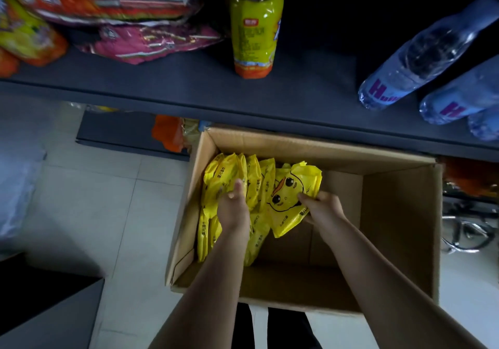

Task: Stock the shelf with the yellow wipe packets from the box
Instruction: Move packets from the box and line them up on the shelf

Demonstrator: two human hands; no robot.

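An open cardboard box stands on the floor below a dark shelf. Several yellow wipe packets stand on edge along the box's left side. My left hand reaches into that row, its thumb up against one packet and its fingers hidden among them. My right hand pinches the lower right edge of a yellow packet with a duck face, which lies tilted against the row. The right half of the box shows bare cardboard.
On the shelf stand a yellow-green bottle, snack bags at the left and clear water bottles at the right. A lower shelf holds orange packets. Pale floor tiles lie left of the box. Metal chair legs show at the right.
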